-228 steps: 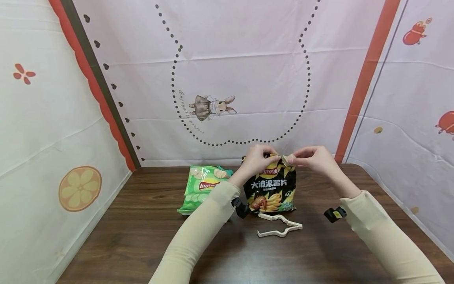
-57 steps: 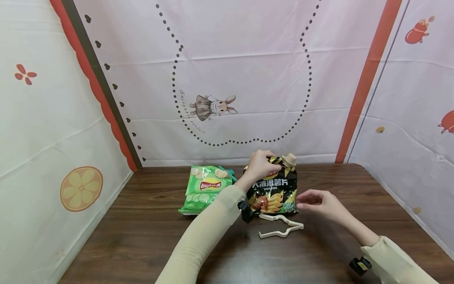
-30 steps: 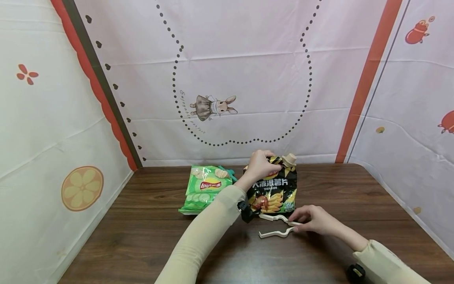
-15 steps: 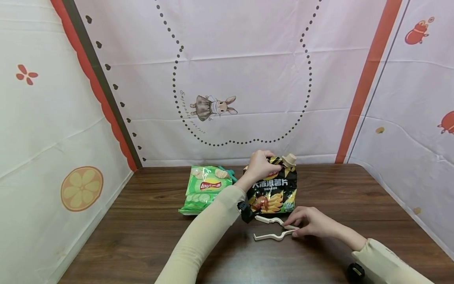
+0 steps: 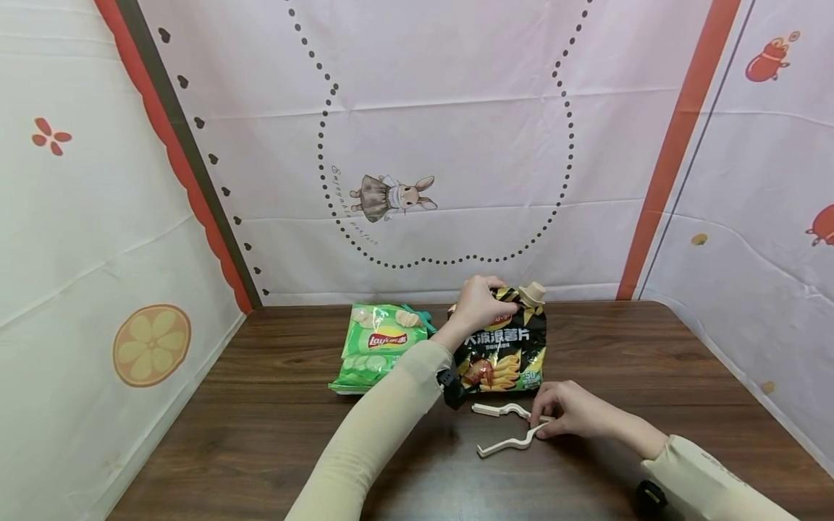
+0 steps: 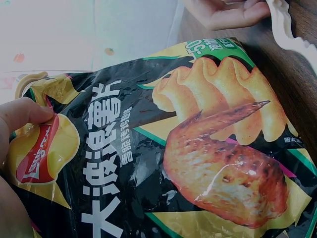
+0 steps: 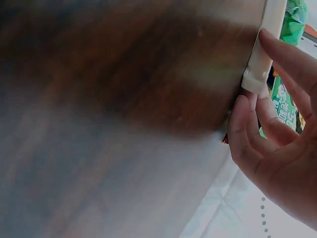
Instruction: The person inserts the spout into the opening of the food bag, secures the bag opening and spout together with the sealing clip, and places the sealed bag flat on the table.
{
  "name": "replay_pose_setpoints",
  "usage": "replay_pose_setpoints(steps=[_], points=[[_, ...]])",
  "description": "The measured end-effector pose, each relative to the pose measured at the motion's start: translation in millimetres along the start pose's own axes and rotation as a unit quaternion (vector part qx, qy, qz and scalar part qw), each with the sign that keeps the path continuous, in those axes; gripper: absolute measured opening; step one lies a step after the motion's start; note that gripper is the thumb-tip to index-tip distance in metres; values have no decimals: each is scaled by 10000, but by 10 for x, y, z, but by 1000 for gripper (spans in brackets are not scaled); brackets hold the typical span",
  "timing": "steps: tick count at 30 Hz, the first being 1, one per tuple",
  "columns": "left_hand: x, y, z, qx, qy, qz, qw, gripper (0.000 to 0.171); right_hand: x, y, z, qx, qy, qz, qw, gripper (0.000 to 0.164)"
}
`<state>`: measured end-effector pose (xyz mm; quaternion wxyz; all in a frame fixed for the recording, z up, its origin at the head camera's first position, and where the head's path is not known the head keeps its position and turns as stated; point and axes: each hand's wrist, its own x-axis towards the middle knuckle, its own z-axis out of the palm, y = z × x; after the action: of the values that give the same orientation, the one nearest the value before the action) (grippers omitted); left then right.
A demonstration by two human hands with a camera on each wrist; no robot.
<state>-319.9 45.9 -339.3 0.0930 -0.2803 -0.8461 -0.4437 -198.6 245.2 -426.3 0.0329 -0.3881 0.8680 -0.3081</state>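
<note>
At the back of the table a black Lay's potato chip bag (image 5: 498, 344) stands upright. My left hand (image 5: 478, 304) pinches its top edge, with the thumb (image 6: 22, 116) on the front beside the logo in the left wrist view. A beige hat-shaped spout piece (image 5: 533, 292) sits on the bag's top right corner. In front of the bag is a cream bag clip (image 5: 515, 443), its two arms spread apart and pointing left. My right hand (image 5: 576, 409) pinches it at the joined end; the right wrist view shows thumb and fingers around that end of the clip (image 7: 257, 74).
Left of the black bag lies a green Lay's chip bag (image 5: 374, 354), partly behind my left forearm. A teal item (image 5: 423, 318) shows at its top right corner. A patterned cloth (image 5: 443, 145) hangs behind the brown wooden table (image 5: 247, 434).
My right hand has left the bag's top corner, where the spout piece stays, and come down to pinch the clip. The clip has shifted and turned slightly. My left hand keeps holding the bag.
</note>
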Motion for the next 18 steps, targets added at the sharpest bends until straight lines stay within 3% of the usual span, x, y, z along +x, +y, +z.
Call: replay_pose_setpoints(steps=[5, 18], points=[[4, -11, 9, 2, -20, 45, 10000, 28, -15, 22, -13, -58, 47, -81, 9999, 10], [14, -12, 11, 122, 0, -71, 9999, 34, -98, 95, -129, 1008, -202, 419, 9938, 3]])
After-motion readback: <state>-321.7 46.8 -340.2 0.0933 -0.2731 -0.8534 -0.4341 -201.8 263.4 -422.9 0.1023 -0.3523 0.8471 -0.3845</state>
